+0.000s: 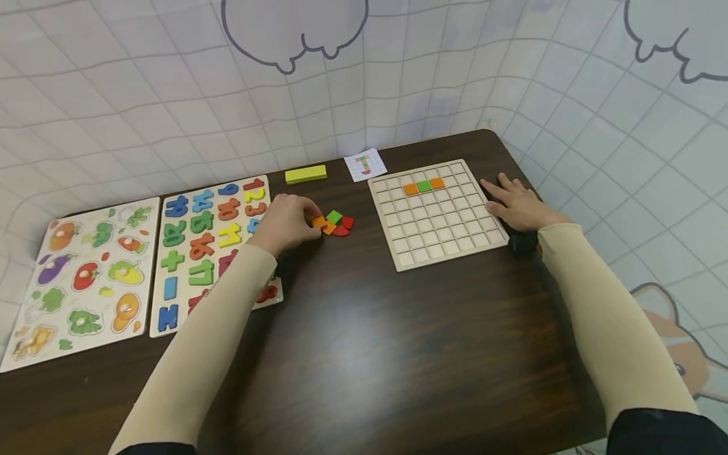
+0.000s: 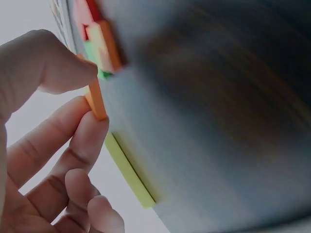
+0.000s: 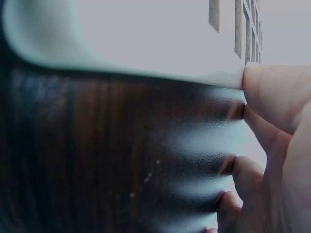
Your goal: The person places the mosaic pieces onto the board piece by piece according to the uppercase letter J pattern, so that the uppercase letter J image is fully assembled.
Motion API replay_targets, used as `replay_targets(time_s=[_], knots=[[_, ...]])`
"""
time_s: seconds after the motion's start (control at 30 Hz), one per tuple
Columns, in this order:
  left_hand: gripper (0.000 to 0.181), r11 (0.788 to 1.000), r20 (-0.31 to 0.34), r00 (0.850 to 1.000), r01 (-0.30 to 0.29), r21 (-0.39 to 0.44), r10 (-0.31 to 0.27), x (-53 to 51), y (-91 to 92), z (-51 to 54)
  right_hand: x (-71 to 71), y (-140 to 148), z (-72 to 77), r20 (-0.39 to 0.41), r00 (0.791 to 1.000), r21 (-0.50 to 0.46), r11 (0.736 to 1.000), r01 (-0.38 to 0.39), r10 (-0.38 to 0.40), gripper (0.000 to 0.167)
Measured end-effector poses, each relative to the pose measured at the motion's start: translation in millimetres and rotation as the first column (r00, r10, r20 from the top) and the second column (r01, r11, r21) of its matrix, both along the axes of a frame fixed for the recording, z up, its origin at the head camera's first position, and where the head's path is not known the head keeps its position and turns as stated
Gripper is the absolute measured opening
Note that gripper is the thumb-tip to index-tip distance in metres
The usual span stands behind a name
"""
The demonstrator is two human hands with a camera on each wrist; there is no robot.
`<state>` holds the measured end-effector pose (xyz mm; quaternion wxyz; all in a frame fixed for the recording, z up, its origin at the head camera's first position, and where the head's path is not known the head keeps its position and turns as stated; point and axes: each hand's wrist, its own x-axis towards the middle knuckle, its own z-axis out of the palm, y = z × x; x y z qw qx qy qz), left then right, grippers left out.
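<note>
My left hand (image 1: 289, 222) pinches an orange square tile (image 2: 96, 99) between thumb and fingertips, beside a small pile on the table. In that pile lie a green tile (image 1: 333, 217), another orange tile (image 1: 329, 227) and red curved pieces (image 1: 341, 231). A pale grid board (image 1: 405, 260) stands to the right, with an orange tile (image 1: 411, 189), a green tile (image 1: 424, 186) and an orange tile (image 1: 436, 183) in a row near its top. My right hand (image 1: 519, 205) rests with spread fingers at the board's right edge, its thumb (image 3: 272, 92) touching the edge.
A yellow block (image 1: 306, 175) and a card with a T-shaped coloured pattern (image 1: 356, 168) lie at the table's back edge. On the left are a number puzzle board (image 1: 156, 278) and a vegetable puzzle board (image 1: 108, 253). A tiled-pattern curtain (image 1: 364, 82) hangs behind the table.
</note>
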<state>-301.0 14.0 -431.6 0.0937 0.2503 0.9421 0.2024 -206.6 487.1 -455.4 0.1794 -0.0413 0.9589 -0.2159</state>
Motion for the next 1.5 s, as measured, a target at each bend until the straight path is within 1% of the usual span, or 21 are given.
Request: replay_targets(time_s=[0.13, 0.27, 0.37, 0.5, 0.63, 0.73, 0.87, 1.0, 1.13, 1.37, 1.5], knots=[[0.032, 0.999, -0.012, 0.999, 0.034, 0.039, -0.034, -4.9, 28.7, -1.2, -0.2, 2.2, -0.5, 0.0, 1.0, 0.001, 1.0, 0.007, -0.007, 0.065], [0.03, 0.996, 0.001, 0.998, 0.058, 0.07, -0.058, -8.0, 66.6, -5.0, -1.1, 2.0, -0.3, 0.005, 1.0, -0.003, 1.0, 0.012, -0.012, 0.065], [0.029, 0.994, -0.001, 0.997, 0.075, 0.077, -0.076, -9.4, 96.3, -8.1, -1.4, 1.8, -1.0, 0.004, 1.0, 0.0, 1.0, 0.014, -0.014, 0.065], [0.028, 0.991, -0.012, 0.995, 0.102, 0.081, -0.102, -11.1, 132.4, -8.6, -2.2, 0.8, -1.8, -0.006, 1.0, 0.009, 1.0, 0.023, -0.023, 0.064], [0.028, 0.988, -0.018, 0.992, 0.124, 0.09, -0.123, -10.6, 160.1, -10.2, -3.0, -3.0, -3.2, -0.015, 1.0, 0.007, 1.0, 0.026, -0.025, 0.064], [0.026, 0.985, -0.037, 0.987, 0.159, 0.073, -0.156, -9.3, 176.5, -11.7, -3.5, -3.7, -4.0, -0.018, 1.0, 0.008, 1.0, 0.023, -0.022, 0.063], [0.018, 0.979, -0.083, 0.977, 0.2, 0.035, -0.197, -7.9, 192.4, -13.1, -2.5, -2.1, -4.3, -0.015, 1.0, 0.01, 1.0, 0.026, -0.026, 0.064], [0.015, 0.977, -0.108, 0.972, 0.212, 0.018, -0.209, -8.9, 204.3, -15.3, -1.4, 1.0, -5.1, -0.015, 0.999, 0.01, 0.999, 0.039, -0.039, 0.064], [0.016, 0.977, -0.112, 0.97, 0.214, -0.017, -0.215, -9.5, 205.8, -14.6, -4.3, -2.9, -3.4, -0.017, 0.999, 0.027, 0.999, 0.034, -0.034, 0.063], [0.018, 0.967, -0.117, 0.961, 0.243, -0.079, -0.251, -4.7, 209.0, -7.4, -3.3, -4.6, -2.3, -0.005, 0.999, 0.021, 0.999, 0.039, -0.039, 0.064], [0.018, 0.962, -0.118, 0.955, 0.264, -0.069, -0.271, -3.2, 208.0, -6.1, -0.5, 0.3, -2.8, -0.003, 0.999, 0.019, 0.999, 0.045, -0.045, 0.064]])
